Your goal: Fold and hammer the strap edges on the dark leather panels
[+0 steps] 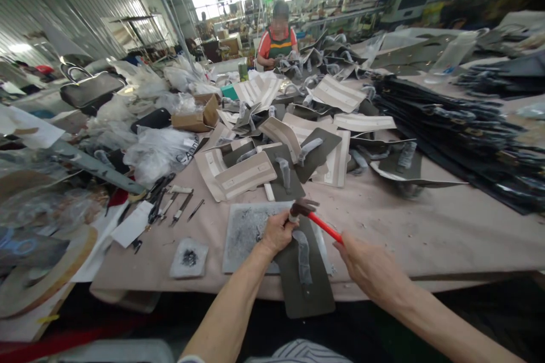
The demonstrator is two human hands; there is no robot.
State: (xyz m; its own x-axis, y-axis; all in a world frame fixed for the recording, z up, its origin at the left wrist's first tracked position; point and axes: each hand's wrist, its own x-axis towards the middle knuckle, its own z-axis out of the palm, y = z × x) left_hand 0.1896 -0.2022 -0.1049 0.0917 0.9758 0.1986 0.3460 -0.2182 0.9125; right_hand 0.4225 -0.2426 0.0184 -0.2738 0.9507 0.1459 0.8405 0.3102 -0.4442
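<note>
A dark panel [310, 295] lies at the near edge of the table [366, 204], its 6 o'clock end jutting past that edge and its upper part over a pale board [244, 238] that shows mainly toward 10 o'clock. A plastic-wrapped strap [304, 258] runs lengthwise along the panel.

At the panel's 11 o'clock, the left hand [279, 232] has its fingers drawn in narrow, pinching a small piece [293, 216] with a pale top; its lower end is hidden. The hammer [327, 228] has its head at 12 o'clock, right beside that top; I cannot tell whether they touch. Its red handle slants toward 4 o'clock into the right hand [361, 264], whose fingers are closed around the end.

At 9 o'clock, apart from the board, a square pad [176, 267] carries dark bits [189, 258]. Slim tools [183, 209] lie at 10 o'clock, with white paper [131, 226] just beside them.

Beyond the board, at 12 o'clock, spreads a jumbled heap of pale and dark pieces [247, 173]. A long black stack [447, 130] fills 2 o'clock. Toward 11 o'clock sits a carton [193, 120], near clear plastic [153, 153]; a handbag [91, 91] stands farther off at 10. A co-worker [276, 44] is at 12 o'clock, behind the heap.
</note>
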